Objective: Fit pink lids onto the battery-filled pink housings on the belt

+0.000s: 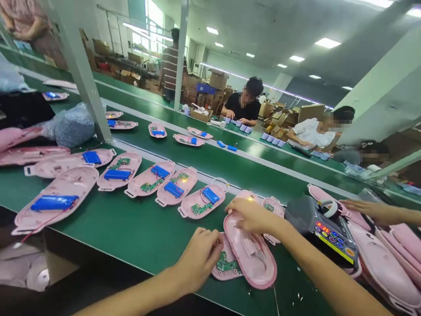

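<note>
My left hand (197, 260) sits with curled fingers at the edge of a pink plastic shell (223, 263) holding a green circuit board (226, 262). My right hand (251, 215) rests on the upper end of a larger, bare pink housing (253, 259), which overlaps that shell. A small light glows by my right fingertips. Beyond my hands, a row of pink shells runs along the green conveyor belt (138, 224). Many hold a blue battery pack (210, 195) and a green board, some joined by thin wires.
A grey tester with a red digital readout (332, 237) stands to the right, beside a heap of pink shells (384, 259). A co-worker's hand (368, 210) reaches in from the right. More workers sit across a second belt, with cardboard boxes behind them. A pale pillar (88, 83) stands at the upper left.
</note>
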Tool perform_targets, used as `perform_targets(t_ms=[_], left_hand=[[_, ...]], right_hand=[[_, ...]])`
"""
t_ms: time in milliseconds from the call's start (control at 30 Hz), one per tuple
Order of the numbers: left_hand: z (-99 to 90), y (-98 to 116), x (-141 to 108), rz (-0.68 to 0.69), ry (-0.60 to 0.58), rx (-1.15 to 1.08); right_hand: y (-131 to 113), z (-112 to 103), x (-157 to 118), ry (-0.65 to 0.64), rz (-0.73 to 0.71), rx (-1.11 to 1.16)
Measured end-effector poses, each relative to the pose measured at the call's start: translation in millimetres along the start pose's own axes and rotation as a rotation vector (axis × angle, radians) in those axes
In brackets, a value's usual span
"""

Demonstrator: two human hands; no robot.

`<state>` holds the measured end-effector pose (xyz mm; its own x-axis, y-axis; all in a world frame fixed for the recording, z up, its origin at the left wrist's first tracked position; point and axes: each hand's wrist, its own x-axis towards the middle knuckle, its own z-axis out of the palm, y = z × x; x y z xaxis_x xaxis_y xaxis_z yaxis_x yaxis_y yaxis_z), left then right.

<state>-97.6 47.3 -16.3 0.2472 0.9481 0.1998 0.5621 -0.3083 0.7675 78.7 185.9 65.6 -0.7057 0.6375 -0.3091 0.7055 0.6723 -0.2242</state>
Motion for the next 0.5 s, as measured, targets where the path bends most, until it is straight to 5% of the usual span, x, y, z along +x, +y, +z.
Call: perform_targets(t_ms=[100,200,333,433,500], left_hand=[[-13.3,-13.3,-2.6,0.129,-0.047,0.133],[-35.0,-28.8,-3.9,0.124,-0.065,0.084],[-53.1,-34.6,3.4,0.085,-0.069,-0.069],[-51.1,-23.5,11.3,-0.051,0.070,-0.193],[-44.6,-13.5,16.1,-0.017,0.198,-0.136]], right_hand=[[17.4,-18.0,-42.0,0.053,0.032,0.237],[31.6,-15.2,-84.1,0.259,0.130,0.591],[33.5,41.9,-103.4,0.715,0.360,0.869],[14.6,86.5,-91.2,0.946,0.436,0.954],[-7.5,100.3,-81.5,1.064,0.493,0.979]])
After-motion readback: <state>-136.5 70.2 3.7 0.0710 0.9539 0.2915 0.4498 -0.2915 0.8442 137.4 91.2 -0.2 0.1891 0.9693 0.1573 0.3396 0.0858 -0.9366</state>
